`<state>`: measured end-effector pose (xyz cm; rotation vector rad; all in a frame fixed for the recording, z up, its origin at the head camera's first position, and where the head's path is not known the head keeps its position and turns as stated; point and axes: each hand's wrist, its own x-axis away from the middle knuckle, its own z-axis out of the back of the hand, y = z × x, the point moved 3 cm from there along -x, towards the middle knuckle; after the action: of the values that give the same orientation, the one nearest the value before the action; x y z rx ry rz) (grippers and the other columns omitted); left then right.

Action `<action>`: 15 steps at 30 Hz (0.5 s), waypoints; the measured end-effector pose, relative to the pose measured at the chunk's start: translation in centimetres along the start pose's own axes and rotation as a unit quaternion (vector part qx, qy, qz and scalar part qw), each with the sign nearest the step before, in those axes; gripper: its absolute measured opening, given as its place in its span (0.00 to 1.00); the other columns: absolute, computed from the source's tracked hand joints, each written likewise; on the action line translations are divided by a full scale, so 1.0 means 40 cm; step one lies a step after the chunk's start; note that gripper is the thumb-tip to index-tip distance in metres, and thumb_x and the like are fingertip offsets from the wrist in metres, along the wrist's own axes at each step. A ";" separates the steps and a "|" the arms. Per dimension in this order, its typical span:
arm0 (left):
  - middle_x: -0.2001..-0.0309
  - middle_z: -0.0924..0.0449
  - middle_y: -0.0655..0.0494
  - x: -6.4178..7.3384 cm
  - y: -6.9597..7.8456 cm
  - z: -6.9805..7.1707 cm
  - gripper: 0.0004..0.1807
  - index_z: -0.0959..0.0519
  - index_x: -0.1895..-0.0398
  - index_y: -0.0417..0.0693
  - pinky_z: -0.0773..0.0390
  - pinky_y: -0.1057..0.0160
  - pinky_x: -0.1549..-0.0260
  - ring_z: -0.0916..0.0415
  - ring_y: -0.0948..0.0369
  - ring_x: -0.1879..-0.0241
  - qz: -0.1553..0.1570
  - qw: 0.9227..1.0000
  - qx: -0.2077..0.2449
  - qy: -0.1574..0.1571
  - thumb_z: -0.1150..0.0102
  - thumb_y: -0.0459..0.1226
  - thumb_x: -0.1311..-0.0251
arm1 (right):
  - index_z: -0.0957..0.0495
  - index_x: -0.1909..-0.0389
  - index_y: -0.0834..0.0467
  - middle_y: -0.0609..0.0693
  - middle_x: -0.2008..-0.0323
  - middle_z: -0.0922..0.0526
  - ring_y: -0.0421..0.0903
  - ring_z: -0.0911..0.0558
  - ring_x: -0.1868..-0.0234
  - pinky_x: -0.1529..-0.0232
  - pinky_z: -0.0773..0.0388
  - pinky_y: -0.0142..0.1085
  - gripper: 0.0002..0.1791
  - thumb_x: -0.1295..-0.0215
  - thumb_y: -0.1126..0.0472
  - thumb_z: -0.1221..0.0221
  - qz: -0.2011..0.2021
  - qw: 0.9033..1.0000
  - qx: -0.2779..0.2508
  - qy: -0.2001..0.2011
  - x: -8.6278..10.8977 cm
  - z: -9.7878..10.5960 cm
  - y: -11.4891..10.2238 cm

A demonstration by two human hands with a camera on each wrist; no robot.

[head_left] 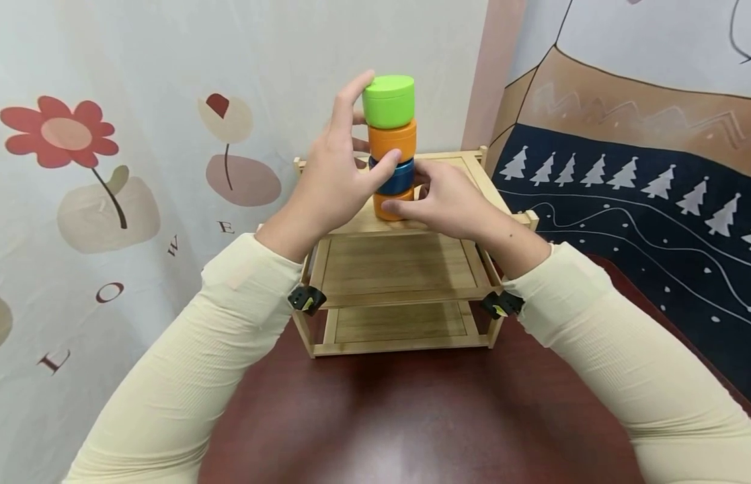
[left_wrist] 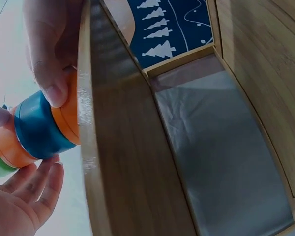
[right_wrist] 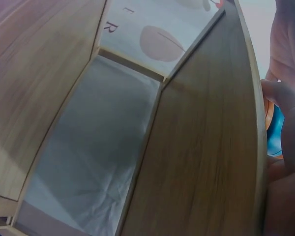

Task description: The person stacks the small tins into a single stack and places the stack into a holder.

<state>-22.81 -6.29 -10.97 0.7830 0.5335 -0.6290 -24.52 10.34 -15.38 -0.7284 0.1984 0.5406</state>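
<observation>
Several round plastic containers stand in an upright column on the top board of a wooden shelf (head_left: 357, 218). From the top down they are a green container (head_left: 388, 104), an upper orange container (head_left: 386, 142), a blue container (head_left: 402, 180) and a lower orange container (head_left: 387, 197). My left hand (head_left: 333, 175) holds the upper part, its index fingertip at the green rim and its thumb low on the upper orange one. Lower down, my right hand (head_left: 450, 202) grips the lower orange container, thumb in front. Its other fingers are partly hidden behind the column.
Below the top board are a middle board (head_left: 399, 265) and a bottom board (head_left: 399, 323). The shelf stands on a dark red table (head_left: 399, 417). Behind and left hangs a pale sheet with printed flowers (head_left: 66, 134); on the right is a dark tree-patterned backdrop (head_left: 593, 208).
</observation>
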 end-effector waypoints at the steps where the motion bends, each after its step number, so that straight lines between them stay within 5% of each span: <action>1: 0.41 0.27 0.51 0.000 -0.001 0.000 0.45 0.55 0.22 0.64 0.20 0.64 0.54 0.18 0.59 0.54 -0.001 1.000 -0.001 0.001 0.37 0.45 0.35 | 0.26 0.39 0.55 0.49 0.53 0.16 0.48 0.25 0.67 0.66 0.29 0.39 0.32 0.39 0.42 0.33 0.000 1.000 -0.001 -0.002 0.000 0.000 0.000; 15: 0.38 0.29 0.50 0.005 -0.008 0.017 0.48 0.60 0.20 0.67 0.20 0.61 0.49 0.18 0.58 0.53 -0.006 1.000 -0.023 -0.009 0.39 0.47 0.34 | 0.33 0.29 0.52 0.52 0.42 0.18 0.47 0.19 0.57 0.59 0.22 0.40 0.38 0.36 0.41 0.36 -0.018 0.999 0.004 -0.029 0.023 0.007 -0.006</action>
<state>-22.75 -7.04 -10.84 0.7298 0.5346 -0.6326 -23.61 10.74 -15.35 -0.7070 0.1335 0.5249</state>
